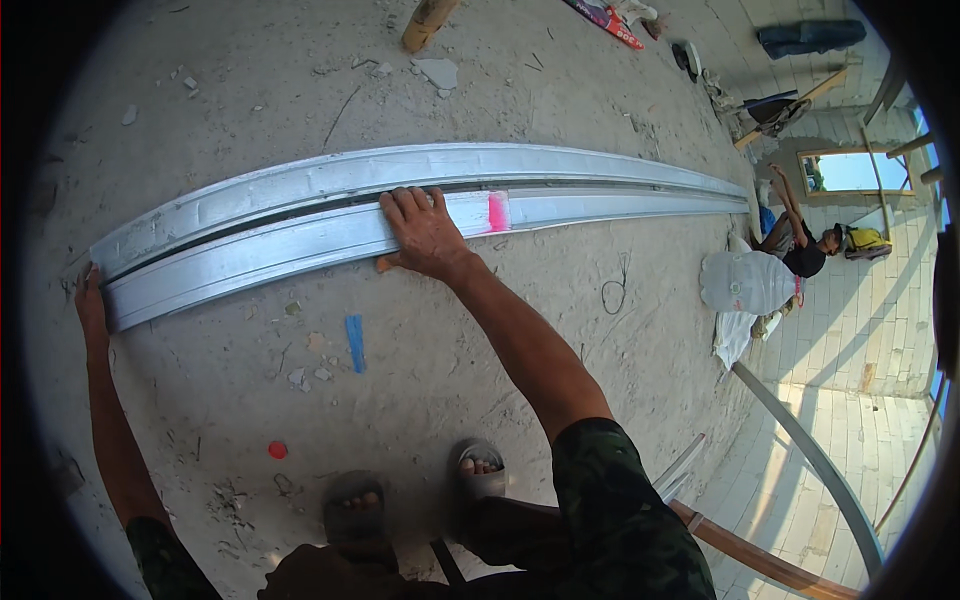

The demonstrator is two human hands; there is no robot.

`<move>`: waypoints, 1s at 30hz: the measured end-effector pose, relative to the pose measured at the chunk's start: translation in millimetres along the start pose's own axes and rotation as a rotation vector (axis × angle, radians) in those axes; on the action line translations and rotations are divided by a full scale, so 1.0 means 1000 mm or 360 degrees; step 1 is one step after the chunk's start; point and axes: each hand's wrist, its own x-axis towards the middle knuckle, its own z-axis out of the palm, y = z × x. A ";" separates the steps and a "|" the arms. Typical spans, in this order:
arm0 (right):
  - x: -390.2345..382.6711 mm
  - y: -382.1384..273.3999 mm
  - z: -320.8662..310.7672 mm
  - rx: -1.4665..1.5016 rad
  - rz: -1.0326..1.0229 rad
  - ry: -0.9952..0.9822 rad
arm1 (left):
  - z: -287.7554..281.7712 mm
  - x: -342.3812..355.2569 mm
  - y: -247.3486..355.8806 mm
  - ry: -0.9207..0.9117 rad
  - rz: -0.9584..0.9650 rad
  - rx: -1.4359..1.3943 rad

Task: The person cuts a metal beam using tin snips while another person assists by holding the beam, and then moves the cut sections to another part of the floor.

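Note:
Two long silver metal channels [300,172] lie side by side on the dusty ground, running from the left toward the right. A narrow dark gap shows between them at the left. On the nearer metal channel [260,250] there is a bright pink mark [498,211]. My right hand [425,235] grips this nearer channel just left of the mark, fingers over its far edge and thumb at its near side. My left hand [91,300] is closed on the same channel's left end, its fingertips partly hidden there.
A blue strip [355,343] and a red cap [278,450] lie between the channels and my sandalled feet [480,468]. A wooden post [428,24] stands beyond. At the right, a person [805,250] sits near a large clear plastic container [745,282] by a block wall [830,330].

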 end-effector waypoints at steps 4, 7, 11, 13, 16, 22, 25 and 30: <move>0.004 -0.001 -0.003 0.0059 0.0024 0.0051 | -0.003 -0.011 0.012 -0.0072 0.0059 0.0073; 0.003 0.001 -0.002 0.0036 -0.0002 0.0077 | -0.002 -0.012 0.021 -0.0070 -0.0053 0.0041; 0.006 0.002 -0.002 0.0040 -0.0006 0.0061 | -0.019 -0.026 0.046 -0.0185 -0.0177 0.0062; 0.009 -0.007 -0.002 0.0038 0.0026 0.0067 | -0.035 -0.036 0.065 -0.0229 -0.0162 0.0033; 0.001 -0.007 0.000 -0.0067 0.0148 -0.0143 | -0.017 -0.051 0.081 -0.0142 -0.0186 -0.0107; -0.013 -0.015 -0.007 -0.0045 0.0172 -0.0034 | -0.009 -0.044 0.066 -0.0103 0.0058 -0.0078; -0.005 0.006 -0.020 -0.0115 0.0300 0.0174 | -0.007 -0.049 0.075 -0.0041 0.0112 0.0102; 0.028 0.046 -0.036 -0.0027 0.0635 0.0584 | 0.008 -0.053 0.075 0.0124 0.0323 0.0470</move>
